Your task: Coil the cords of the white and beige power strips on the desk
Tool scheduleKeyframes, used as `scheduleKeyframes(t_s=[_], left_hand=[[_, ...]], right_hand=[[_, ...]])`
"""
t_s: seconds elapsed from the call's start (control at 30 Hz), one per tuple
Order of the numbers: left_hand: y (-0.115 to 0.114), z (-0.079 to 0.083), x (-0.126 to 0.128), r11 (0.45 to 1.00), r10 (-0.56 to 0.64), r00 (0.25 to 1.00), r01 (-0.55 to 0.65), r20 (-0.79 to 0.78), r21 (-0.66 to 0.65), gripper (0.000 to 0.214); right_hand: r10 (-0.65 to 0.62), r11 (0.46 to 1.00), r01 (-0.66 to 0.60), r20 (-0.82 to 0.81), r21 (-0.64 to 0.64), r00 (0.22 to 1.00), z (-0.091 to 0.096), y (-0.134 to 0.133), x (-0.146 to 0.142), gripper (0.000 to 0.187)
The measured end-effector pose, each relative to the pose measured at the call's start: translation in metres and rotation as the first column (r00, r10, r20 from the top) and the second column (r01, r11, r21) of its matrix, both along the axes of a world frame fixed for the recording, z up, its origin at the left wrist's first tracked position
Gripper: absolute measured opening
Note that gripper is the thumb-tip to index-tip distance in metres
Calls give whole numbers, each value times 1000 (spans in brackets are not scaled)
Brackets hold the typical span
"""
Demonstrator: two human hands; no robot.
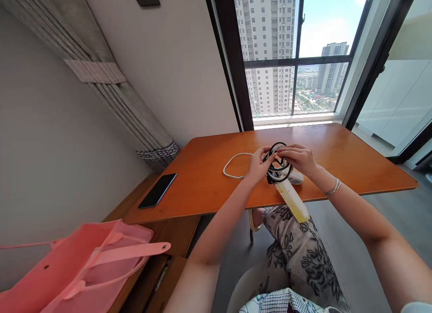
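Holding coiled cables (281,172) with narrow grip in left hand (259,166) and right hand (299,158), over the surface (202,182).

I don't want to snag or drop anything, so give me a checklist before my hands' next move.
1. Coiled black-and-white cable held: ok; left hand and right hand are on it.
2. Long white-and-yellow bar wholly over the orange-brown wooden table: not ok; it juts past the near edge.
3. Flat black phone apart from the cable: ok; it lies off to the left.
4. Coil free of knots: cannot tell; fingers and overlapping loops hide it.
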State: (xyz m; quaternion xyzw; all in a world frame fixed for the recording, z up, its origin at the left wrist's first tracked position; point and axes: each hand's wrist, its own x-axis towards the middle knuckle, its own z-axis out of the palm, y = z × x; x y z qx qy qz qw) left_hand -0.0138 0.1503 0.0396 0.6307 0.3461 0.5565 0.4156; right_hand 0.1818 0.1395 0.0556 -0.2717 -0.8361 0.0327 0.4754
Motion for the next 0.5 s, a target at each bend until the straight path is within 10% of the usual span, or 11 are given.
scheduleKeyframes(t_s=[0.37,0.5], left_hand=[[-6,-9,15,993,30,974,-3,226,-118,50],[-1,-12,17,983,123,960,-83,252,-164,48]], right_hand=[[-71,904,-173,-536,-391,841,-10,24,-30,24],[-216,950,59,-507,-307,834,-11,16,-32,22]])
